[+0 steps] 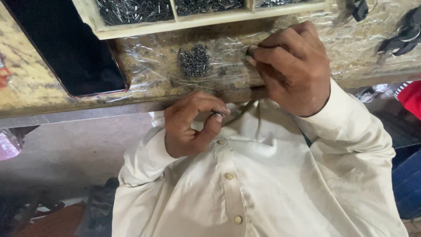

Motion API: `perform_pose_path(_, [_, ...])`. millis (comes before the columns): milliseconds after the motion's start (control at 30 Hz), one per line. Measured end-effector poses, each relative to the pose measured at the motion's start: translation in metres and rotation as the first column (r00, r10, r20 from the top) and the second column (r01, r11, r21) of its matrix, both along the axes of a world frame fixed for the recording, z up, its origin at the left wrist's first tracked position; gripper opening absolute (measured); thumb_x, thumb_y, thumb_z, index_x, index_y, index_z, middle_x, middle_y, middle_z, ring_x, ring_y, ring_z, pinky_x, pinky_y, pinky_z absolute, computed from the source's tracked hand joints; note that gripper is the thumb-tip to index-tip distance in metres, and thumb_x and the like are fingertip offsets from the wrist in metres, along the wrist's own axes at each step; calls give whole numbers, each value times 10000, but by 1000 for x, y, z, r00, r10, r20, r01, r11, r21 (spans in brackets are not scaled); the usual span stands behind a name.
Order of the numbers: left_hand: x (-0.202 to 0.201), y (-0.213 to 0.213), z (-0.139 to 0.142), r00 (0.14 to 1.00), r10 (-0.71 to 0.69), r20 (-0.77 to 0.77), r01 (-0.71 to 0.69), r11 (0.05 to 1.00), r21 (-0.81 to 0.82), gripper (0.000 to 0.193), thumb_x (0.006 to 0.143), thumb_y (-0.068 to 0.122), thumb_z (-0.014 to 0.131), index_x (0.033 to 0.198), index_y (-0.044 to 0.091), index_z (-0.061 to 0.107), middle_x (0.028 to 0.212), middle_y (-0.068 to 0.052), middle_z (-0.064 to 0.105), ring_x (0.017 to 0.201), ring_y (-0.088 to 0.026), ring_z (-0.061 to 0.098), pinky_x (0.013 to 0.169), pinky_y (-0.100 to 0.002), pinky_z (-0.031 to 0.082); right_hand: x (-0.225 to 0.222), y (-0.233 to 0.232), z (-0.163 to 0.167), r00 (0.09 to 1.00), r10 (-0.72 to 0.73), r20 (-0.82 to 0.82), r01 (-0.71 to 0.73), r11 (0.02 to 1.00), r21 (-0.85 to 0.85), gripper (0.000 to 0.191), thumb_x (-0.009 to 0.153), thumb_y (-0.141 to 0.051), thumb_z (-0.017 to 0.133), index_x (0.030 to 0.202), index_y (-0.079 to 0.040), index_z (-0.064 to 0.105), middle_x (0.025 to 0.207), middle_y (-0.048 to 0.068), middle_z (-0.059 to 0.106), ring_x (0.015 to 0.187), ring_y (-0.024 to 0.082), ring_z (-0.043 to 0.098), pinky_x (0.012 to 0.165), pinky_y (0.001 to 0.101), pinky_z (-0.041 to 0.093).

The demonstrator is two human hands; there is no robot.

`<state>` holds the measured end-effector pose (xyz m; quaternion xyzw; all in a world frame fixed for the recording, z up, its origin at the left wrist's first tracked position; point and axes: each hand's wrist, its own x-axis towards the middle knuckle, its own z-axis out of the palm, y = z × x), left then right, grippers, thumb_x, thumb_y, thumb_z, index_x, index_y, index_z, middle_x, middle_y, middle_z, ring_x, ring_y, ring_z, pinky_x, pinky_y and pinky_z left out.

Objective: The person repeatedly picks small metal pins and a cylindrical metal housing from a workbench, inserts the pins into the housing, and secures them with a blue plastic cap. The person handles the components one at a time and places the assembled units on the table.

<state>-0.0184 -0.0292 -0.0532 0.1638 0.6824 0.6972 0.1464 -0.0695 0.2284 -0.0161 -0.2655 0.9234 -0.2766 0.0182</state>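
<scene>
My left hand point(193, 123) is below the counter's front edge, close to my white shirt, with thumb and fingers pinched together on something tiny and dark that I cannot make out. My right hand point(291, 66) rests on the plastic-covered counter point(149, 74), fingers curled and pinched on a small object near the fingertips; what it is stays hidden. A small heap of tiny dark metal parts point(194, 61) lies on the counter just left of my right hand's fingertips.
A black phone point(70, 48) lies face up at the left of the counter. A cream compartment tray point(175, 17) with dark small parts runs along the back. Dark keys or clips point(401, 35) lie at the far right. The floor lies below.
</scene>
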Motion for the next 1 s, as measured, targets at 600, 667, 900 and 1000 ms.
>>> perform_pose_path(600, [-3, -5, 11, 996, -32, 78, 23, 993, 115, 71, 1007, 19, 547, 1073, 36, 530, 1013, -104, 606, 897, -188, 628, 849, -292, 527, 16, -26, 22, 971, 116, 210, -18, 908, -418, 272, 796, 193, 615, 1018, 65, 522, 1028, 230, 594, 961, 360, 637, 870, 501, 556])
perform_pose_path(667, [-1, 1, 15, 982, -52, 183, 36, 995, 90, 57, 1029, 37, 575, 1074, 35, 542, 978, -78, 617, 847, -143, 618, 820, -272, 525, 33, -29, 19, 966, 110, 233, 13, 883, -470, 300, 759, 193, 620, 1021, 69, 545, 1044, 239, 606, 1005, 366, 654, 967, 558, 539])
perform_pose_path(900, [1, 14, 23, 877, -81, 474, 53, 996, 71, 91, 1022, 61, 635, 1084, 17, 586, 923, -25, 632, 820, -57, 562, 738, -220, 507, 67, -16, -16, 967, 98, 234, 63, 802, -595, 291, 778, 192, 568, 1055, 102, 566, 1069, 255, 626, 1042, 343, 677, 1134, 582, 535])
perform_pose_path(1000, [1, 16, 23, 819, -135, 558, 42, 983, 176, 112, 1046, 93, 643, 1101, 12, 590, 962, -7, 645, 858, -50, 624, 762, -213, 546, 63, -12, -18, 952, 110, 284, 86, 796, -599, 265, 814, 206, 568, 1051, 88, 571, 1070, 250, 637, 1036, 341, 687, 1133, 556, 546])
